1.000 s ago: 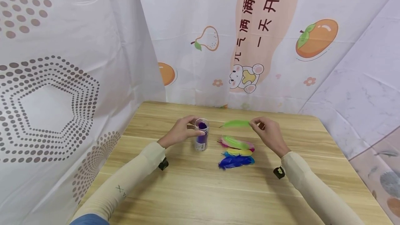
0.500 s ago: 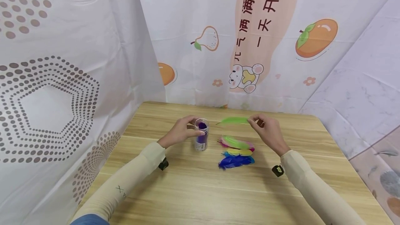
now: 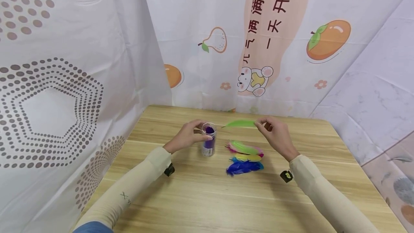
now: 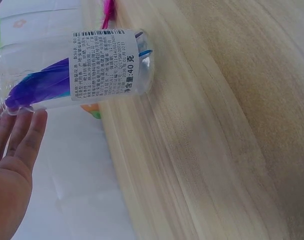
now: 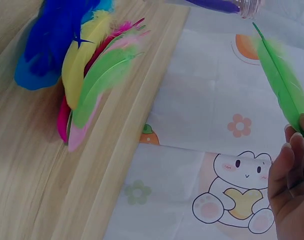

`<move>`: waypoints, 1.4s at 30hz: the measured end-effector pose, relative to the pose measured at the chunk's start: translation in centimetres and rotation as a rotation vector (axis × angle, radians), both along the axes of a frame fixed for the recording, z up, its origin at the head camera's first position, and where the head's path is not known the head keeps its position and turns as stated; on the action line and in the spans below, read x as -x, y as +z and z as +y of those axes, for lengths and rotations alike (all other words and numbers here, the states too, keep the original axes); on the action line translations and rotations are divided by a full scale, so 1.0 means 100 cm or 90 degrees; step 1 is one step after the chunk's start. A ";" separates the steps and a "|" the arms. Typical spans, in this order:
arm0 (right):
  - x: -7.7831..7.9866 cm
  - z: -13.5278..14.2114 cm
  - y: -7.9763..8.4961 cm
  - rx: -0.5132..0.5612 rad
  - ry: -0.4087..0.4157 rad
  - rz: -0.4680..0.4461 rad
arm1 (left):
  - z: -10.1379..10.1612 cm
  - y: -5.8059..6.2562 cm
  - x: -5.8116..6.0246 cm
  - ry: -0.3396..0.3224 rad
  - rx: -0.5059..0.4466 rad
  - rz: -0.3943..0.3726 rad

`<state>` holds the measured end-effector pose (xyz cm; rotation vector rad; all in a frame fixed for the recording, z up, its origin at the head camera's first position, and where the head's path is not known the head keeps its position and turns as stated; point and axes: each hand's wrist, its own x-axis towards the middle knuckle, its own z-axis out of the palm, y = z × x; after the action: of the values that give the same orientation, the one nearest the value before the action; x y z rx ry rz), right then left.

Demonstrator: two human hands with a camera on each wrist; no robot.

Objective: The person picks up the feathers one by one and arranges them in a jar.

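- Clearly, the left hand (image 3: 187,137) has its grip curled around the upper part of a clear, cylindrical plastic jar (image 3: 208,146), with the thumb on the near side and the fingers behind.
- The jar stands upright on the pale wood-grain worktop (image 3: 194,197), its round mouth uncovered.
- Inside it, purple-and-blue feathers (image 4: 46,86) show through the wall, their quill ends down at the base; how many there are cannot be told.
- A white paper label (image 4: 104,62) with black print and a barcode wraps the lower part of the jar.
- The right hand (image 3: 277,134) has its grip clamped on a long, bright green feather (image 3: 240,123), thumb and fingertips pinching the broad end.
- That feather is held above the worktop, lying nearly level, its bare quill pointing at the jar, near the rim but apart from it.
- Below the right hand, between the jar and the right sleeve, a small group of loose feathers lies on the worktop: a second green feather (image 5: 104,85) over pale pink (image 5: 75,142) and magenta ones (image 5: 62,125), a yellow feather (image 5: 79,70) alongside, and deep blue (image 5: 54,30) over lighter blue (image 5: 34,77) nearest the person.
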<state>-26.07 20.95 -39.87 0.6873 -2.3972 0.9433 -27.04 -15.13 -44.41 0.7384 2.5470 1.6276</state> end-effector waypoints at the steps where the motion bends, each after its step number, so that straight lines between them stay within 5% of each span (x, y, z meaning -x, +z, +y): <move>1: 0.000 0.000 0.000 0.000 0.000 0.002 | 0.000 0.000 0.000 0.000 0.003 0.002; 42: 0.006 -0.044 0.019 -0.019 0.088 0.011 | 0.000 -0.001 0.001 -0.001 0.003 -0.002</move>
<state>-26.62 16.56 -37.97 0.8790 -2.3770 0.9544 -27.18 -15.09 -44.55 0.7369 2.5475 1.6197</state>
